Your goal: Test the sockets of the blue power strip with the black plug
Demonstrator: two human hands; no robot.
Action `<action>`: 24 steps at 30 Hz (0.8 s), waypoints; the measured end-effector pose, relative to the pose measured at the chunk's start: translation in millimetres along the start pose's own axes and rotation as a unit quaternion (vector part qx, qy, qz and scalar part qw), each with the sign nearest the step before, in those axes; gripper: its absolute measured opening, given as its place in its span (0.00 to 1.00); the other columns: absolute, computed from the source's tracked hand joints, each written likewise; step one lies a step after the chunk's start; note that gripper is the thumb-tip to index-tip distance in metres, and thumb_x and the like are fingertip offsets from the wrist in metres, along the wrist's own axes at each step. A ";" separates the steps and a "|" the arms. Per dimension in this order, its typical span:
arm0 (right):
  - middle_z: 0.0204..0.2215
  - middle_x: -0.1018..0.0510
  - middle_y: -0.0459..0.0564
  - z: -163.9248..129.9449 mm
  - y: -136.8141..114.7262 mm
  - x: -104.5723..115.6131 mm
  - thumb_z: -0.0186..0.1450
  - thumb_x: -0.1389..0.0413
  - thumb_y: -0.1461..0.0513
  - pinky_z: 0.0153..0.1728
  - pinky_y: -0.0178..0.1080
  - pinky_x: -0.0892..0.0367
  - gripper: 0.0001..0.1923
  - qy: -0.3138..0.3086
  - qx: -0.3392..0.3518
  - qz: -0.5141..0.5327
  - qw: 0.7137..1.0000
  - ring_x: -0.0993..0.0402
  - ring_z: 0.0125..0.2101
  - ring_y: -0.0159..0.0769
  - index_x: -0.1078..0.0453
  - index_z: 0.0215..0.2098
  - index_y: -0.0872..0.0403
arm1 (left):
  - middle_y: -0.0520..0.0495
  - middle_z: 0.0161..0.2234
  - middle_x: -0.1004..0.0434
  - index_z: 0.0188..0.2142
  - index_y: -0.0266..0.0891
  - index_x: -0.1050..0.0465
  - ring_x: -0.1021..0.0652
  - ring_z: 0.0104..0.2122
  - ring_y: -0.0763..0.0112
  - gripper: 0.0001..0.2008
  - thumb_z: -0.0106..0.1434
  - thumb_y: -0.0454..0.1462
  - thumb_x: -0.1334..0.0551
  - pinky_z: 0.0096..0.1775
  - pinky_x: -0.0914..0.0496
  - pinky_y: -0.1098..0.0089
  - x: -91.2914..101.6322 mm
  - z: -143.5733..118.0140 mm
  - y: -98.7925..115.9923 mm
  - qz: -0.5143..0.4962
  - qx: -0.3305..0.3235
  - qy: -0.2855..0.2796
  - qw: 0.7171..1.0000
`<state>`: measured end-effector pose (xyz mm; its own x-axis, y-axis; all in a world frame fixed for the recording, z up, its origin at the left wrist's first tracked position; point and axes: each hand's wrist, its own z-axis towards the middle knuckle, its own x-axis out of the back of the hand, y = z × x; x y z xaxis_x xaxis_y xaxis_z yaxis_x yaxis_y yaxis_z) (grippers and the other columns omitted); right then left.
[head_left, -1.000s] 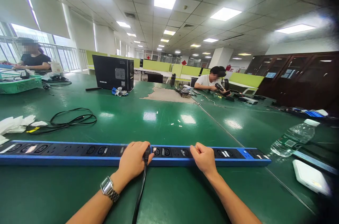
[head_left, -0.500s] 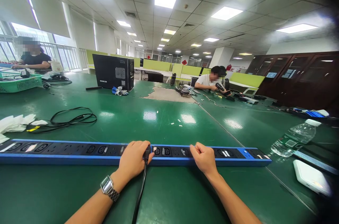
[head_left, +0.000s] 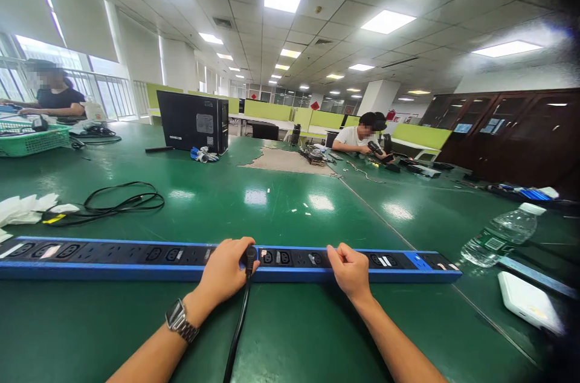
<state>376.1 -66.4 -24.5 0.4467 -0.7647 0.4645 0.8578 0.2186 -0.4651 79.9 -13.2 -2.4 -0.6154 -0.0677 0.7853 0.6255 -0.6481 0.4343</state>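
Note:
A long blue power strip (head_left: 290, 275) with a black face of several sockets lies across the green table. My left hand (head_left: 224, 271), a metal-band watch on its wrist, is closed around a black power plug (head_left: 249, 257) over the strip's middle. The plug's cable (head_left: 240, 322) runs down toward me, and its front end is hidden, so I cannot tell how far it sits in a socket. My right hand (head_left: 350, 269) rests in a fist on the strip farther right. Nothing shows between its curled fingers.
A plastic water bottle (head_left: 502, 237) and a white box-like device (head_left: 528, 301) are at the right. At left lie a coiled black cable (head_left: 122, 205) and white cloth (head_left: 27, 211). A computer case (head_left: 193, 123) stands farther back; two people sit across the table.
My left hand and the plug have shifted very slightly left as the view moved a little. The right fist stays in place on the strip.

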 end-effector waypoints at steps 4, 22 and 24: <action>0.13 0.53 0.37 -0.8 0.2 -2.1 0.64 0.49 0.55 0.19 0.32 0.51 0.24 0.003 0.008 0.002 1.000 0.54 0.15 0.24 0.56 0.15 0.51 | 0.48 0.39 0.19 0.44 0.42 0.27 0.21 0.37 0.66 0.13 0.62 0.43 0.38 0.42 0.28 0.66 4.1 2.9 0.1 -0.146 0.047 0.105 0.983; 0.12 0.50 0.37 -0.4 1.1 -3.2 0.64 0.50 0.55 0.20 0.32 0.51 0.24 0.002 0.022 -0.016 1.000 0.53 0.15 0.24 0.52 0.14 0.51 | 0.47 0.41 0.18 0.48 0.47 0.25 0.21 0.41 0.59 0.15 0.60 0.41 0.35 0.45 0.31 0.61 -56.9 44.2 83.4 -0.045 0.027 -0.020 0.998; 0.12 0.50 0.37 -0.3 0.8 -2.9 0.64 0.50 0.55 0.20 0.32 0.51 0.24 0.002 0.021 -0.016 1.000 0.53 0.15 0.24 0.52 0.14 0.51 | 0.48 0.40 0.18 0.48 0.48 0.24 0.21 0.41 0.60 0.15 0.60 0.41 0.34 0.44 0.31 0.62 -56.4 44.3 82.3 -0.038 0.024 -0.028 0.999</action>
<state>375.4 -64.2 -26.5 0.4172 -0.7744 0.4756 0.8821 0.2190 -0.4171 187.3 -29.1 8.6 -0.6350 0.0227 0.7722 0.6016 -0.6125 0.5127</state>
